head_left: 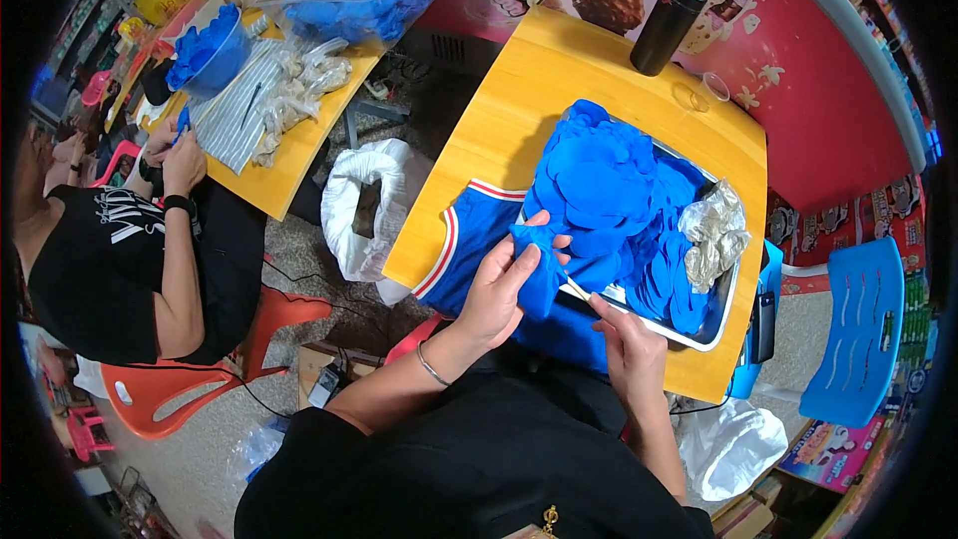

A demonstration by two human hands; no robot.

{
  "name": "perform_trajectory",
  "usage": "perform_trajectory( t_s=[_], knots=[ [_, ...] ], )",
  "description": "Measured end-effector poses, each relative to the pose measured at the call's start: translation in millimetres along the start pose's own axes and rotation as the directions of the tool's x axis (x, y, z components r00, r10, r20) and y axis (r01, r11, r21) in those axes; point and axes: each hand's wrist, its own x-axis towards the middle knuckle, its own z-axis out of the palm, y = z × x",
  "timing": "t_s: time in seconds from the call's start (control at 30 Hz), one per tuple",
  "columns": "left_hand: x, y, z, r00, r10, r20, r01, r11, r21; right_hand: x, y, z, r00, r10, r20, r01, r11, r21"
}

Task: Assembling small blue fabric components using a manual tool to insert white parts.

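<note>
My left hand (502,284) pinches a blue cloth piece (540,265), folded or bunched between the thumb and fingers. My right hand (631,339) is closed round a thin pale stick (576,289), its tip near the cloth piece. Both hands are over the near left edge of a shallow tray (711,343). Heaped in the tray are many flat blue pieces (599,175), mostly round, overlapping. A crumpled translucent plastic bag (717,235) lies on the tray's right side. Under my hands is a blue garment (469,240) with red and white trim, partly hidden.
On the yellow table (509,80) stand a black bottle (669,26) and a clear cup (709,90). Left of it is an open white sack (374,205). A co-worker (110,260) sits at another table with a blue-filled bin (359,10). A blue chair (853,329) is at right.
</note>
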Motion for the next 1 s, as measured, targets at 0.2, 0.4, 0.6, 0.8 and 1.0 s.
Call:
perform_trajectory(
  t_s=[0.2, 0.4, 0.6, 0.8, 1.0],
  knots=[
    [2.4, 1.2, 4.0, 0.992, 0.127, -0.029, -0.125, 0.99, 0.059, 7.5, -19.2, -2.8, 1.0, 0.015, -0.013, -0.017, 0.995, -0.1],
    [1.6, 6.3, -0.8, 0.998, 0.053, 0.04, -0.052, 0.998, -0.031, 10.4, -16.9, -2.8, 0.987, 0.121, 0.103, -0.146, 0.947, 0.287],
    [3.6, 1.7, -3.4, 0.99, 0.137, -0.03, -0.134, 0.987, 0.089, 9.7, -21.6, -5.0, 0.999, 0.011, 0.036, -0.009, 0.999, -0.048],
    [5.7, 1.3, -9.1, 0.999, 0.03, 0.039, -0.032, 0.998, 0.052, 9.2, -22.6, -0.2, 0.98, 0.168, 0.107, -0.188, 0.958, 0.217],
    [4.8, 1.7, 1.2, 0.993, 0.115, -0.016, -0.114, 0.993, 0.03, 10.3, -21.2, -4.9, 0.958, 0.22, 0.184, -0.266, 0.923, 0.28]
  ],
)
